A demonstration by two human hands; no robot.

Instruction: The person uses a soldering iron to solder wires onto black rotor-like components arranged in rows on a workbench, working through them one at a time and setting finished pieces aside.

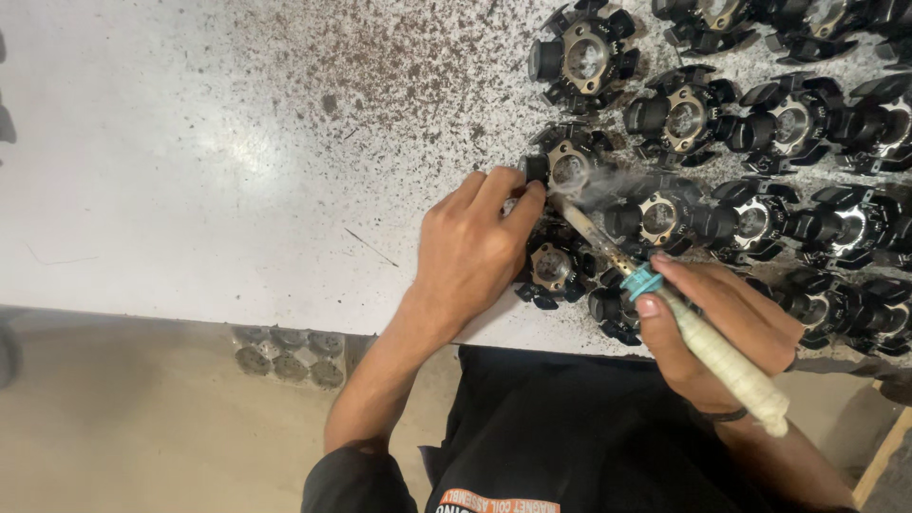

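While a thin wisp of smoke rises from it, the small black round coil part with a brass-coloured centre (568, 166) sits just beyond the left hand (475, 249), whose fingertips pinch its near edge. The right hand (724, 328) is closed around the cloth-wrapped soldering iron (665, 309), whose long axis slants up-left, tip touching the part (the left hand is nearer). More such black parts (788, 123) crowd the speckled white worktop (209, 161) beyond the right hand.

Black short-sleeved shirt (570, 437), dark wristband (719, 414), bare forearms
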